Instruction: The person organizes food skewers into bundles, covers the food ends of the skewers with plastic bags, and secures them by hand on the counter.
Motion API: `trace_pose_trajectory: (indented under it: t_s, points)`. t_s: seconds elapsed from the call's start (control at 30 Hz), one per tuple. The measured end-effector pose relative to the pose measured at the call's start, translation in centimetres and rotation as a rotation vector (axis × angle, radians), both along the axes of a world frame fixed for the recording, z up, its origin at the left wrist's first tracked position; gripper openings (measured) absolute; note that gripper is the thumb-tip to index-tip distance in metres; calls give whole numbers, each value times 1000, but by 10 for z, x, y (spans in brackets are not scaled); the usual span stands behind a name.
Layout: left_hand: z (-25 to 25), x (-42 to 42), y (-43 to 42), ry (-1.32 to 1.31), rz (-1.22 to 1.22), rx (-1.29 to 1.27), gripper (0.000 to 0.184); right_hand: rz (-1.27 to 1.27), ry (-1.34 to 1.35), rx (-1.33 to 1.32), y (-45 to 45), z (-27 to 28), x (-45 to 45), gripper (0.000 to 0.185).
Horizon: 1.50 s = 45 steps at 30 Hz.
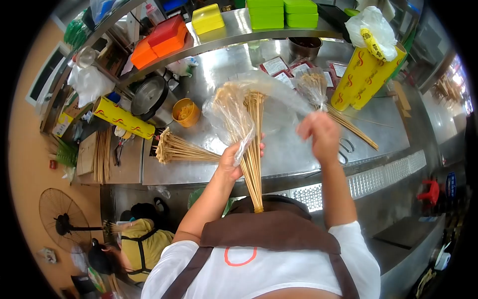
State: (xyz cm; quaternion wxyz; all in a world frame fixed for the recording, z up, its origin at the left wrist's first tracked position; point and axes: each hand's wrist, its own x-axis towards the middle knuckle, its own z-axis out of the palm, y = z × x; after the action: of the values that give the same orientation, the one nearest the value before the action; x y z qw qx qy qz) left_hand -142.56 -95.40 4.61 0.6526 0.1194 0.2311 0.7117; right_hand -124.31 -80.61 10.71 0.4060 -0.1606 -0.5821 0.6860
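Note:
My left hand (232,162) is wrapped round a bundle of skewers (252,167), sticks pointing down towards my apron. Clear plastic film (230,112) covers part of the bundle's food-laden top; other skewer heads beside it show bare. A loose length of the film stretches right to my right hand (321,133), which is raised over the counter and slightly blurred. Its fingers are curled, seemingly pinching the film's end. Left of my left hand lies another bundle of skewers (184,148). A bundle with a plastic-wrapped head (312,82) lies beyond my right hand, near scissors (345,149).
Yellow rolls (366,77) stand at right; another yellow roll (124,118) lies left beside a lidded pot (152,99) and a tan bowl (186,112). Red packets (275,66) lie at the back under a shelf (224,34). A person (144,244) sits at lower left.

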Motion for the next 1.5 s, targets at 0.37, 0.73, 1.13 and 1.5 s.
trace_pose_trajectory:
  t_s: [0.37,0.73,1.13,1.5]
  points:
    - [-15,16,-74,659,18,-741,44,551,-262,-187,-81,-63,-4,29]
    - [30,23,-95,1754,137,-327,33,514,-284,4,-70,-52,-26,32]
    - [40,-1,-86,1611,472,101,54,98,-411,883,-73,-40,-32,29]
    - [-3,3,-29,1855,209,-23,72,237,-373,912,-84,-14,-42,11]
